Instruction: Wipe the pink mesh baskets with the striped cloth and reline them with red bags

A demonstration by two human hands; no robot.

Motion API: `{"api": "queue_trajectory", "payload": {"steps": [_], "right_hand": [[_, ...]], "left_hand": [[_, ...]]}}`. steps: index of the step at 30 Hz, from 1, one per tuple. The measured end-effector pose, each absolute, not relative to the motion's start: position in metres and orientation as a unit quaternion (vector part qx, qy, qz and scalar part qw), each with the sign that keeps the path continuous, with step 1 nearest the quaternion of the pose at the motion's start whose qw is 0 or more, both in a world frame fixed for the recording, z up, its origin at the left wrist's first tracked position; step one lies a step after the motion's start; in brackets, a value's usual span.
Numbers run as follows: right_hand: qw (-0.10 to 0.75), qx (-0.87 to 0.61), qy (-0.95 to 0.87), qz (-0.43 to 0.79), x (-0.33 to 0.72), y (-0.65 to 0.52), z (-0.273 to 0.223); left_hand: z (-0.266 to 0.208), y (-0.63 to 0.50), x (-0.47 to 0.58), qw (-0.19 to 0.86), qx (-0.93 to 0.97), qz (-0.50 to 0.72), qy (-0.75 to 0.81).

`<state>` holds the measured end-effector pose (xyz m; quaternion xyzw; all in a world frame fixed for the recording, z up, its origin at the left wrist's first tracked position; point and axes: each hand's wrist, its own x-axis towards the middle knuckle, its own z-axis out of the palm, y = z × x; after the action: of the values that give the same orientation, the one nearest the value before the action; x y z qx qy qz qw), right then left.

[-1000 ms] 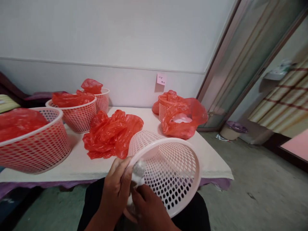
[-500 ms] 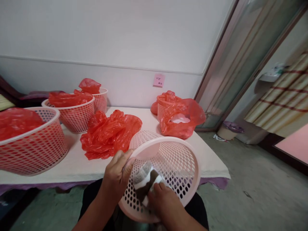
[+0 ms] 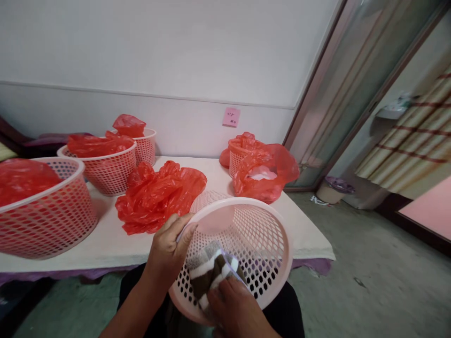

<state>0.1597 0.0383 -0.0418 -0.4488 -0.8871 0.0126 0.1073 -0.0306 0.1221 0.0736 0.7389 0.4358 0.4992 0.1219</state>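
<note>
A pink perforated plastic basket (image 3: 260, 220) is tilted with its mouth toward me, over my lap at the table's front edge. My left hand (image 3: 171, 244) grips its rim on the left side, thumb over the inside. Inside the basket, my right hand (image 3: 232, 298) is closed on a striped cloth (image 3: 207, 270) in grey, white and dark brown, pressed against the lower wall. Part of the cloth is hidden under the fingers. Just behind the basket lies a crumpled heap of red plastic bags (image 3: 162, 195).
Several baskets with red bags, such as the nearest one (image 3: 52, 220), stand on the left of the white-covered table (image 3: 123, 253). An open red bag (image 3: 264, 176) sits at the right beside a small basket (image 3: 235, 162). A bin (image 3: 333, 190) stands on the floor.
My right hand and the cloth have moved slightly down and left within the basket, and more of the cloth shows. My left hand keeps its hold on the rim.
</note>
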Motion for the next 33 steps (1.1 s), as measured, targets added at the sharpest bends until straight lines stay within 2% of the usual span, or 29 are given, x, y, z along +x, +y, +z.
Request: {"api": "queue_trajectory", "payload": {"steps": [4, 7, 10, 15, 21, 24, 27, 30, 33], "right_hand": [[0.139, -0.45, -0.877, -0.096, 0.164, 0.042, -0.059], [0.155, -0.449, -0.875, -0.092, 0.16, 0.044, -0.067], [0.189, -0.453, -0.871, -0.027, 0.149, 0.044, -0.053], [0.31, -0.488, -0.801, 0.154, 0.128, 0.047, -0.011], [0.326, -0.44, -0.794, 0.264, 0.116, 0.054, 0.001], [0.287, -0.435, -0.836, 0.175, 0.112, 0.064, 0.004], [0.153, -0.457, -0.875, 0.049, 0.11, 0.083, -0.002], [0.028, -0.497, -0.868, 0.003, 0.117, 0.112, -0.02], [0.008, -0.533, -0.846, -0.003, 0.134, 0.14, -0.039]], "left_hand": [[0.071, 0.123, -0.026, 0.146, 0.73, 0.498, 0.444], [0.066, 0.117, -0.026, 0.15, 0.706, 0.504, 0.474], [0.055, 0.104, -0.026, 0.163, 0.679, 0.506, 0.506], [0.028, 0.074, -0.012, 0.251, 0.603, 0.551, 0.519], [0.02, 0.066, -0.018, 0.205, 0.571, 0.607, 0.514], [0.027, 0.07, -0.029, 0.204, 0.553, 0.609, 0.531], [0.038, 0.07, -0.036, 0.217, 0.558, 0.6, 0.531], [0.049, 0.068, -0.037, 0.193, 0.635, 0.569, 0.485], [0.052, 0.067, -0.035, 0.149, 0.696, 0.541, 0.448]]}}
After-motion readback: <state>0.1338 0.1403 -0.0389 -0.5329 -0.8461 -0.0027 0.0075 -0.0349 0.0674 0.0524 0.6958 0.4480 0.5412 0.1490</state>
